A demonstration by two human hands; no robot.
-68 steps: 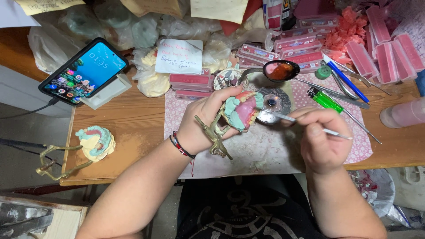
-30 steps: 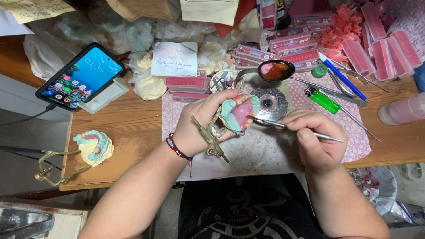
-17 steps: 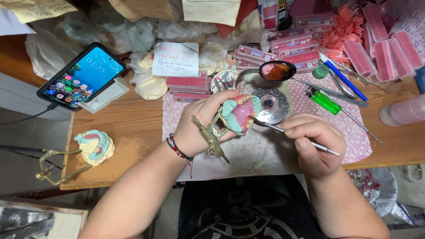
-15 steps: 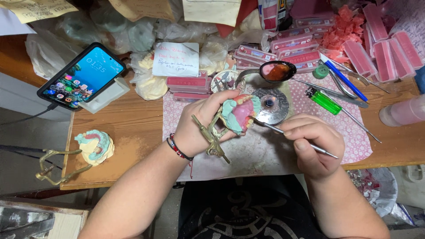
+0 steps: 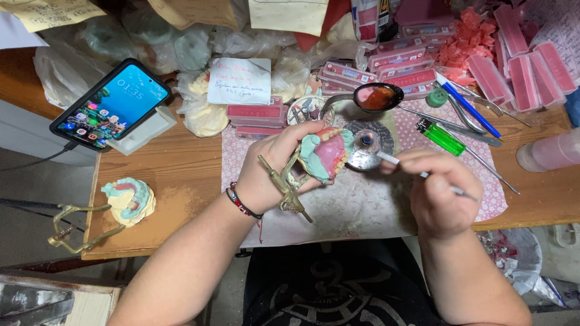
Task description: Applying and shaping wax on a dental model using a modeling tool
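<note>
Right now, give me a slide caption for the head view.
Left hand holds a denture model on a brass frame; right hand holds a thin metal tool beside it.

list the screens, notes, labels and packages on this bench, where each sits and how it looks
Phone: far left, propped on a white block, lit screen with blue wallpaper and app icons.
White note: centre back, squarish card with handwriting in red.
Yellow paper: top left corner, handwritten.
Cream sheet: top centre, hanging.
Pink flat boxes: stacked at the back, centre to right.
Clear plastic bags: behind the phone, crumpled.
</note>
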